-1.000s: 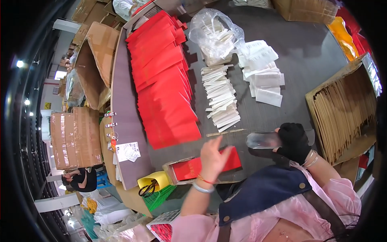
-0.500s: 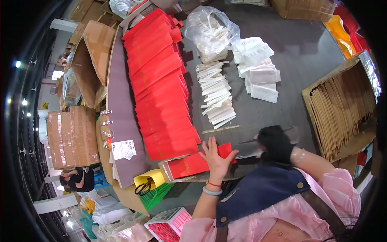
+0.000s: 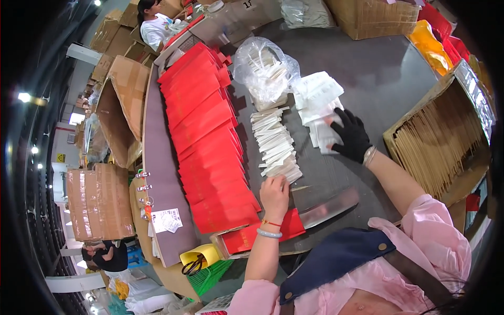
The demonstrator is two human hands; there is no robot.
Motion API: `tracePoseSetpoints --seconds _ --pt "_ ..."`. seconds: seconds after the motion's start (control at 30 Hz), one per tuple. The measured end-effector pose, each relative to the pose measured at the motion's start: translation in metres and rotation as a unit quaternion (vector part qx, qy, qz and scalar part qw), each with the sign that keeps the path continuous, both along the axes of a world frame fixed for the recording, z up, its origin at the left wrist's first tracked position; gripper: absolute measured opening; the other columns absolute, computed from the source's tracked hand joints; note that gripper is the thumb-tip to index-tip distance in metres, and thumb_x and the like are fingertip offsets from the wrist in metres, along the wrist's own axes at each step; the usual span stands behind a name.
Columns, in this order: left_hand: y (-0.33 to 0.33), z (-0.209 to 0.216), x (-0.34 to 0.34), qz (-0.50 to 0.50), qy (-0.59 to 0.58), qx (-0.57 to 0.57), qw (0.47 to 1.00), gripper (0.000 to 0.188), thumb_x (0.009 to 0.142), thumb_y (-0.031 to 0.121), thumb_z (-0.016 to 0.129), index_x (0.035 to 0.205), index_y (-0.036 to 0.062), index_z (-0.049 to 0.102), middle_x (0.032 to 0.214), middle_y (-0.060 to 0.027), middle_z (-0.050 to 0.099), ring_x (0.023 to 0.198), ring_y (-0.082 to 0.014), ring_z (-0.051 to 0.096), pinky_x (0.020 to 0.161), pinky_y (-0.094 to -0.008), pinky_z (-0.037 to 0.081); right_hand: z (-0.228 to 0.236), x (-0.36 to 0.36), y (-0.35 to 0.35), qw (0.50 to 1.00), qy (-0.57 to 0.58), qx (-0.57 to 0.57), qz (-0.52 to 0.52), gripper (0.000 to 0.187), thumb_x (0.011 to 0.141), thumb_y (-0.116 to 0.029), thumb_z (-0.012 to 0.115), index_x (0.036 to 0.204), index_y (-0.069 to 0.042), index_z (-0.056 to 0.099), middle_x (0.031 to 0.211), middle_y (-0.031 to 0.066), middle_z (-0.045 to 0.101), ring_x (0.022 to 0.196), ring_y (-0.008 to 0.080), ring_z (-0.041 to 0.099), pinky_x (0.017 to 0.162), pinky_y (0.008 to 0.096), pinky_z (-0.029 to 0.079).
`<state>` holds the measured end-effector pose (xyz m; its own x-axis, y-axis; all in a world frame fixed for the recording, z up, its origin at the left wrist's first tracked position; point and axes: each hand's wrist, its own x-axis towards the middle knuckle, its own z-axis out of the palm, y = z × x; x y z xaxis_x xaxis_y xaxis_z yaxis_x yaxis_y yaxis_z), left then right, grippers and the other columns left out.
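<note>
My bare left hand (image 3: 275, 197) is closed, its curled fingertips at the near end of a row of white paper slips (image 3: 273, 139), seemingly pinching the nearest slip. Under that wrist a red envelope (image 3: 291, 227) lies on the table's front edge, with a clear plastic strip (image 3: 336, 206) reaching out to its right. My right hand (image 3: 354, 137), in a black glove with bare fingertips, spreads its fingers over the nearest of the white flat packets (image 3: 317, 94). Left of the slips runs a long overlapping row of red envelopes (image 3: 205, 142).
A clear bag of slips (image 3: 265, 68) sits behind the row. At right stands a carton of brown cardboard pieces (image 3: 436, 152). A yellow holder with black scissors (image 3: 202, 257) hangs at the front left edge. Two other people are farther off, at the upper and lower left.
My left hand has left the red envelope and moved up to the slips. My right hand has let go of the clear strip and reached forward to the white packets.
</note>
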<state>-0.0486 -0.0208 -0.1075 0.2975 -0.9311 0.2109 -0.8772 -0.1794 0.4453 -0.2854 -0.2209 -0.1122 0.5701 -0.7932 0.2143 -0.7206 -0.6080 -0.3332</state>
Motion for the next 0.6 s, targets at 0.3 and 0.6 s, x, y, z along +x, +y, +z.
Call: tracePoseSetpoints --seconds 0.3,0.6 --pt "-0.035 0.005 0.036 -0.010 -0.040 -0.101 0.994 0.025 0.078 0.010 0.071 0.102 0.0098 0.069 0.094 -0.0088 0.060 0.089 -0.0318 0.055 0.078 -0.0409 0.046 0.005 -0.010 0.074 0.992 0.035 0.042 0.114 0.072 0.074 -0.050 0.071 0.138 -0.023 0.051 0.150 0.0185 0.034 0.134 0.0414 0.034 0.105 0.0592 0.027" --pt "-0.041 0.007 0.055 -0.035 -0.020 -0.030 0.999 0.009 0.075 0.009 0.072 0.084 0.0114 0.072 0.082 -0.0080 0.061 0.079 -0.0285 0.058 0.071 -0.0400 0.047 0.059 -0.112 0.074 0.976 -0.190 0.098 -0.045 0.045 0.081 -0.014 0.072 0.124 -0.006 0.060 0.124 0.0155 0.060 0.118 0.0336 0.055 0.100 0.0423 0.042"
